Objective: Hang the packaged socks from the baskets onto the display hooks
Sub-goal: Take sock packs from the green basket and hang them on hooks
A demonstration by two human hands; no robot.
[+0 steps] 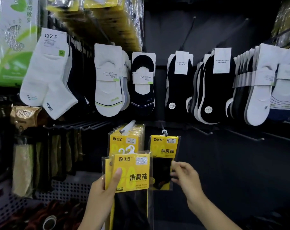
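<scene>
My left hand (104, 190) grips a small stack of yellow sock packs (132, 173) with white hangers, thumb across the front one. Behind it a full row of the same yellow packs (124, 138) hangs on a display hook (128, 126). To the right a single yellow pack (164, 151) hangs by its white hanger from another hook (164, 131). My right hand (185, 178) is at that pack's lower right edge, fingers bent and touching the clear wrapper.
White and black loose socks (142, 83) hang in a row above. Bare hooks (200, 130) jut out at the right of the lower row. A grey perforated basket (64, 190) with dark items sits at lower left. Olive packs (23, 170) hang at the left.
</scene>
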